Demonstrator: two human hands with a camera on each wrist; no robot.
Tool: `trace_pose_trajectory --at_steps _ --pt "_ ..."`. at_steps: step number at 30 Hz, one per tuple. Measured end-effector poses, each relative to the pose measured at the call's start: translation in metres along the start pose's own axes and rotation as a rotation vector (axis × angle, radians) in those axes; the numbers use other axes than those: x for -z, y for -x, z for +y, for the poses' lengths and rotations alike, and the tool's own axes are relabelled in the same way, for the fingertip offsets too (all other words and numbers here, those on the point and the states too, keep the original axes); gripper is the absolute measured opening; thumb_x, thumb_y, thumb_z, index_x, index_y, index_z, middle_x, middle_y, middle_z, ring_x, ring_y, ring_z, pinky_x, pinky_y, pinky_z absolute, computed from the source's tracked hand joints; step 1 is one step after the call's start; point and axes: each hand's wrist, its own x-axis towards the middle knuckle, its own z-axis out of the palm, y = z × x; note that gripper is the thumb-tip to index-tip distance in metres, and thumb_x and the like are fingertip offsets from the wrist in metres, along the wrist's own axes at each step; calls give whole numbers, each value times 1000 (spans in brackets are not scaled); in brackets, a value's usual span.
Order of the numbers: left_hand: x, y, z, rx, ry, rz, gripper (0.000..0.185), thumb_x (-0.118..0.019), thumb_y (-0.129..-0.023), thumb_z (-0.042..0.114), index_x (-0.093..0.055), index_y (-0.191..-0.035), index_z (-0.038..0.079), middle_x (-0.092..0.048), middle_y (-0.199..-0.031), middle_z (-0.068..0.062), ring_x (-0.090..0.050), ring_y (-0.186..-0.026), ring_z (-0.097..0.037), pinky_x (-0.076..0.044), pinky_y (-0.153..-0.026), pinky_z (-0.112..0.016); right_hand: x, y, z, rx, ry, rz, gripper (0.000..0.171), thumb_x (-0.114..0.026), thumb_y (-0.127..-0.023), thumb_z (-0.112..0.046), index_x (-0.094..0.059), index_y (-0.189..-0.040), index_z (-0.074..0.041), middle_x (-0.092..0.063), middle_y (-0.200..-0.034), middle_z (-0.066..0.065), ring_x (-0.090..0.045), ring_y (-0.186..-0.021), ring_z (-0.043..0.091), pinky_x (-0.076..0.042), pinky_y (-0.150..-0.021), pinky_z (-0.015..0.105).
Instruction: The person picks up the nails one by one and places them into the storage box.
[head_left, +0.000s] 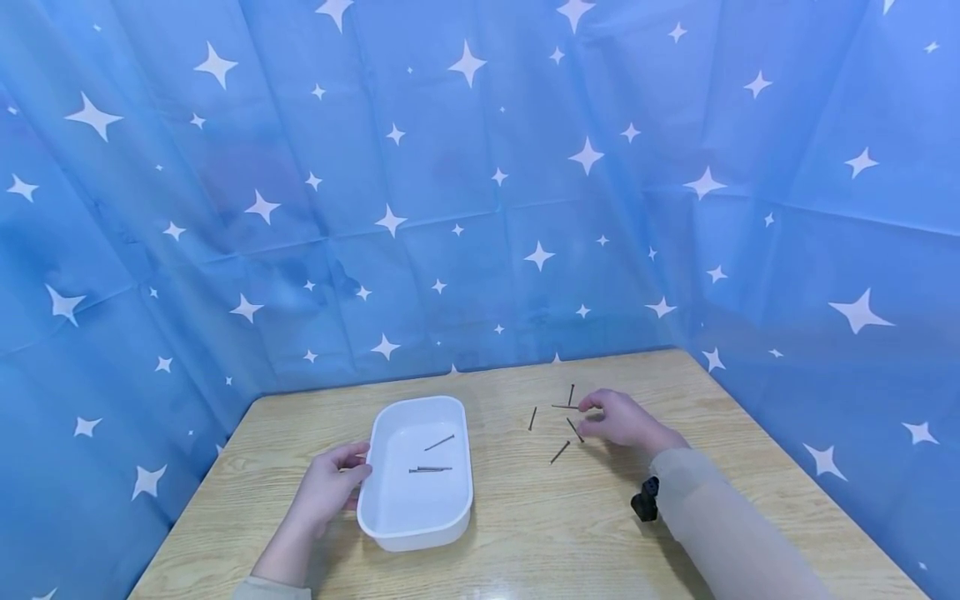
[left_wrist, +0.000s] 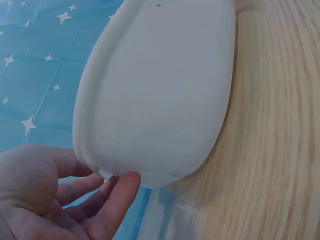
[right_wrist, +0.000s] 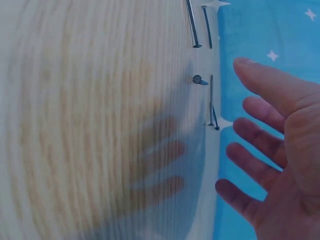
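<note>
A white plastic tray stands on the table, with several dark nails lying on its floor. My left hand grips the tray's left side; in the left wrist view the thumb goes over the rim and the other fingers bend against the outer wall. To the right of the tray, several loose nails are scattered on the wood. My right hand hovers beside them with fingers loosely bent and apart. In the right wrist view nothing lies between its fingers, and a nail head points toward the camera.
The pale wooden table ends at the back and sides against a blue curtain printed with white stars. A small black device sits on my right wrist.
</note>
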Motion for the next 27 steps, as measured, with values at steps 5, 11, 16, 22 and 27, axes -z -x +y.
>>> trace_pose_trajectory --at_steps 5,11,16,22,27 --pt "0 0 -1 -4 2 -2 42 -64 -96 5 -61 -137 -1 -61 -114 -18 -67 -89 -25 -64 -61 -41 -3 1 0 -30 11 -14 39 -79 -91 -21 -68 -121 1 -63 -128 18 -54 -125 43 -46 -106 59" --pt "0 1 -1 -10 14 -4 42 -64 -96 5 -60 -137 -2 -61 -114 -18 -67 -91 -26 -64 -61 -42 -4 3 1 -28 28 -22 38 -80 -90 -20 -68 -119 1 -63 -125 18 -57 -120 41 -50 -101 56" --pt "1 3 0 -24 51 -17 43 -64 -96 3 -58 -138 -5 -62 -117 -22 -67 -94 -29 -64 -61 -44 -6 3 4 -38 20 -31 37 -80 -90 -21 -69 -118 -1 -64 -119 11 -61 -115 36 -53 -97 52" --pt "1 3 0 -23 47 -16 43 -64 -96 4 -58 -138 -5 -62 -118 -22 -67 -96 -30 -64 -61 -44 -10 3 2 -39 8 -50 32 -81 -88 -21 -70 -112 -3 -64 -113 8 -62 -104 29 -54 -91 50" --pt "1 3 -1 -20 40 -16 43 -64 -96 5 -58 -138 -5 -61 -118 -22 -67 -96 -30 -64 -62 -44 -13 3 1 -53 16 -59 23 -82 -87 -18 -70 -103 -6 -62 -106 6 -57 -87 20 -53 -79 42"
